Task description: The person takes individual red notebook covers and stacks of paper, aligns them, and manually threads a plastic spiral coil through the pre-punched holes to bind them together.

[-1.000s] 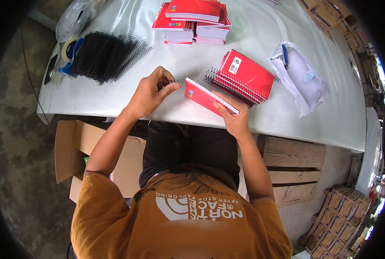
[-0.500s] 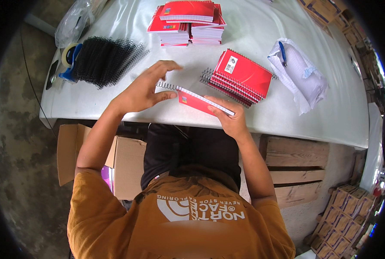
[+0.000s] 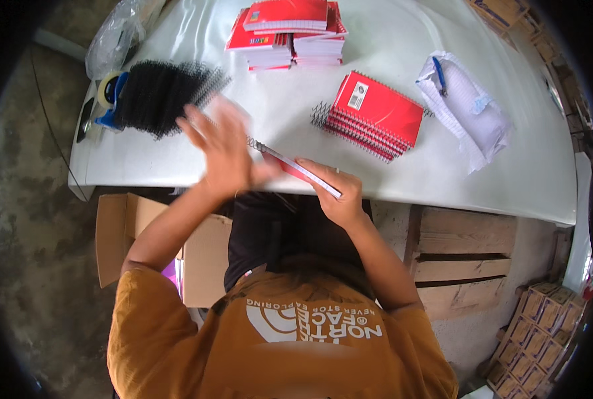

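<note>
My right hand (image 3: 339, 194) grips a small red notebook (image 3: 288, 165) by its near right end, thumb and fingers on either cover. The notebook is tilted, with its white page edge turned up. A dark wire spiral (image 3: 254, 143) sticks out from its far left end. Close to that end is my left hand (image 3: 222, 146), smeared by motion, its fingers spread and nothing seen in them. Behind my left hand lies a heap of black spirals (image 3: 156, 96). To the right rests a stack of red spiral notebooks (image 3: 379, 110), with spiral ends jutting out at both sides.
Piles of red notebooks (image 3: 286, 33) stand at the back of the white table (image 3: 256, 86). Blue-handled pliers (image 3: 439, 74) lie on crumpled white paper (image 3: 472, 123) at right. A tape dispenser (image 3: 108, 100) sits at left. An open cardboard box (image 3: 206, 259) is below the table edge.
My left hand has opened wider and turned upward, its fingers swinging left. The notebook in my right hand has shifted slightly left and nearer, tilting more edge-on, and less spiral shows beyond its end.
</note>
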`<state>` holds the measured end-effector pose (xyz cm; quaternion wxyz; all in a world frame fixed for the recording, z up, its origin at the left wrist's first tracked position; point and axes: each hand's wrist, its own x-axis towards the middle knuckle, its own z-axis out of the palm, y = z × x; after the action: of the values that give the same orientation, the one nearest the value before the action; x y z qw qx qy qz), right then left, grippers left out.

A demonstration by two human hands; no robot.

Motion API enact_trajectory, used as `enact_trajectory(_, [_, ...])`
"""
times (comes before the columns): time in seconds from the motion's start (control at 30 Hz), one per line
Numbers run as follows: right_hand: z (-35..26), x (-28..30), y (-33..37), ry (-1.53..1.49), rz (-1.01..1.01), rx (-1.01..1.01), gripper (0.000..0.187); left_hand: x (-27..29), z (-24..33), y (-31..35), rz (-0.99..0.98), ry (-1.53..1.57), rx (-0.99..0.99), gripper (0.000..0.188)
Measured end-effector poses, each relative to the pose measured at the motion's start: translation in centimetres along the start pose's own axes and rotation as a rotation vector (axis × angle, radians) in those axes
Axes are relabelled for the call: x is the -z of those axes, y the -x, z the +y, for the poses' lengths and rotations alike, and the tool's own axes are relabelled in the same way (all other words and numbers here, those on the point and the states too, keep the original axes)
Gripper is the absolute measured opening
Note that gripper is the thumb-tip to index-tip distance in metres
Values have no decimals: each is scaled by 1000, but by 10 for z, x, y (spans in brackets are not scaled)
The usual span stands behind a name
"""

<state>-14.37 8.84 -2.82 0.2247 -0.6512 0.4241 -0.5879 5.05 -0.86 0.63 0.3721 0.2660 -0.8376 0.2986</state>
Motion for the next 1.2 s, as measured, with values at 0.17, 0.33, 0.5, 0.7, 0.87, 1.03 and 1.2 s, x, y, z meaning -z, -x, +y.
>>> enact_trajectory(0.17, [-2,-11,8,-77,40,-88,37,21,44,76,-807,387,-88,114])
enact_trajectory(0.33, [-5,-11,3,-5,12,121,41,-2,-4,11,-95,149,77,111])
enact_trajectory(0.5, [-1,-5,5,67,39,121,41,12,39,50,-281,223,-298,119])
enact_trajectory(0.7, [-3,-23,7,-54,105,34,37,-1,47,39,-254,384,187,110])
enact_trajectory(0.87, [-4,-20,1,36,6,165,37,-7,20,39,21,276,-130,113])
enact_trajectory(1.03, [-1,-16,4,79,14,19,45,8,52,62,-480,318,-261,129])
enact_trajectory(1.2, [0,-25,5,52,7,125,41,-1,27,-21,-31,200,192,127])
